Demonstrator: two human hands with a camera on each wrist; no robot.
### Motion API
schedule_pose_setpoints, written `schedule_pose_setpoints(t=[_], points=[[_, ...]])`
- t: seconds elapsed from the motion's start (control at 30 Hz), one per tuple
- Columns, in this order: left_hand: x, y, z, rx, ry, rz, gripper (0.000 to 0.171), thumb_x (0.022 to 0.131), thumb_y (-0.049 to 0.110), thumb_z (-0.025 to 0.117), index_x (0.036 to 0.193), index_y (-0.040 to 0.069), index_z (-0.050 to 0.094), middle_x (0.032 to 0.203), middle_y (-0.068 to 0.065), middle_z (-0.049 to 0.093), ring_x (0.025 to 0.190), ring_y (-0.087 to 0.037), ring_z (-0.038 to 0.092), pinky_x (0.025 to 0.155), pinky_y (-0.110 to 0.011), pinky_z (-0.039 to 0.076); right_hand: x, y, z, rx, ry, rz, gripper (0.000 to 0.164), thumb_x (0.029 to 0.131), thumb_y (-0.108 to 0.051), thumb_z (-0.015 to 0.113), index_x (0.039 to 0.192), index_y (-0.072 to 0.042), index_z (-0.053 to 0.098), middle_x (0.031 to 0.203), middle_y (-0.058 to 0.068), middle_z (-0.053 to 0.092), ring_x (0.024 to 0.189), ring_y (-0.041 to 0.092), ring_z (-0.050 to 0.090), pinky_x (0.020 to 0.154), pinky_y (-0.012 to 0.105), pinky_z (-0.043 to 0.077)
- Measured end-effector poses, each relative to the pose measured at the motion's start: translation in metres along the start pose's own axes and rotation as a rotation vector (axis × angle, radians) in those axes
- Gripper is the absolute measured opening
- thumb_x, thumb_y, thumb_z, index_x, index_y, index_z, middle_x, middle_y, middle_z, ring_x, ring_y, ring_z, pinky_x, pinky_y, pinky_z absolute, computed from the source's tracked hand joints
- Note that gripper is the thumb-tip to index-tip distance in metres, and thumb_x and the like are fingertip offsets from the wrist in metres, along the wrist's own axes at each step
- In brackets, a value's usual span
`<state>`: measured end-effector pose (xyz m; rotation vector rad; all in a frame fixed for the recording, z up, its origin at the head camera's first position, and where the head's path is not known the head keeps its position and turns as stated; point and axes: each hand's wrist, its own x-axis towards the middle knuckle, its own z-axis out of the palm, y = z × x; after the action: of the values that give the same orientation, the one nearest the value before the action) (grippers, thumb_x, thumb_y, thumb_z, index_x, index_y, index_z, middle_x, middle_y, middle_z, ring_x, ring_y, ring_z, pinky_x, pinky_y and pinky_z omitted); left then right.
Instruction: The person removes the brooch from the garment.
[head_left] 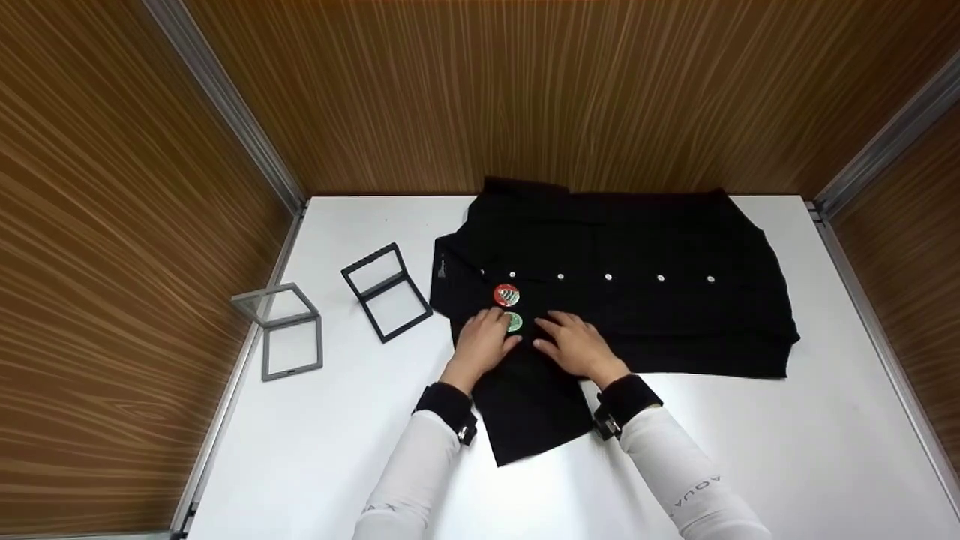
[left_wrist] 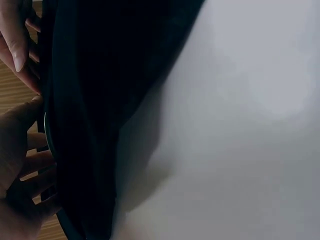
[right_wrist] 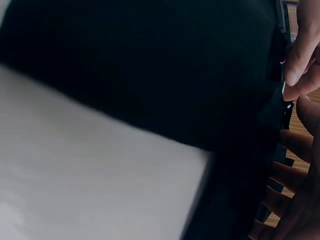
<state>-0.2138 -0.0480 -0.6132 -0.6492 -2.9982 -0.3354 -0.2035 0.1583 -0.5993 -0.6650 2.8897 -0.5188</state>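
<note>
A black short-sleeved shirt with white buttons lies spread on the white table, its collar to the left. On its chest sit a red round badge and, just below, a green round badge. My left hand rests on the shirt with its fingertips over the left part of the green badge, fingers spread in the left wrist view. To the right of that badge, my right hand touches the cloth with its fingers extended. The near sleeve lies between my forearms.
Left of the collar stands a black hinged frame with clear panes, opened out. Farther left is a grey hinged frame, also opened, near the table's left edge. Wood-patterned walls enclose the table at the back and sides.
</note>
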Motion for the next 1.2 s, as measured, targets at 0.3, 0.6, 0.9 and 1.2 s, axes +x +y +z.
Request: schedule_pose_setpoints(t=[0.3,0.6,0.9,1.2], points=[[0.012,0.009,0.003,0.017,0.085,-0.12,0.037,0.086,0.04,0.074,0.103,0.008,0.071,0.106,-0.009,0.066,0.095,-0.027,0.062,0.079,-0.044,0.051,-0.002,-0.001,0.004,-0.024,-0.004,-0.014,0.051,0.096,-0.04,0.06,0.136,-0.008,0.059,0.144,0.02,0.047,0.132,0.039,0.042,0.102,0.06,0.037],[0.018,0.01,0.003,0.023,0.083,-0.15,0.035,0.084,0.036,0.076,0.102,0.007,0.071,0.102,-0.009,0.068,0.092,-0.028,0.064,0.076,-0.045,0.052,-0.002,0.0,0.005,-0.023,-0.028,-0.009,0.053,0.094,-0.04,0.064,0.135,-0.007,0.059,0.146,0.019,0.044,0.133,0.039,0.04,0.105,0.058,0.035],[0.017,0.009,0.004,0.007,0.089,-0.147,0.033,0.085,0.033,0.074,0.104,0.006,0.071,0.104,-0.01,0.067,0.093,-0.029,0.064,0.077,-0.045,0.053,-0.004,0.001,0.005,-0.033,-0.037,-0.013,0.055,0.092,-0.04,0.066,0.137,-0.008,0.058,0.148,0.018,0.042,0.135,0.039,0.038,0.105,0.058,0.035],[0.013,0.011,0.005,0.02,0.125,-0.117,0.03,0.089,0.029,0.069,0.11,0.008,0.07,0.106,-0.01,0.065,0.094,-0.028,0.062,0.076,-0.044,0.052,-0.004,0.002,0.003,-0.014,-0.066,0.006,0.056,0.093,-0.041,0.065,0.138,-0.009,0.057,0.149,0.017,0.042,0.137,0.039,0.036,0.107,0.056,0.033]])
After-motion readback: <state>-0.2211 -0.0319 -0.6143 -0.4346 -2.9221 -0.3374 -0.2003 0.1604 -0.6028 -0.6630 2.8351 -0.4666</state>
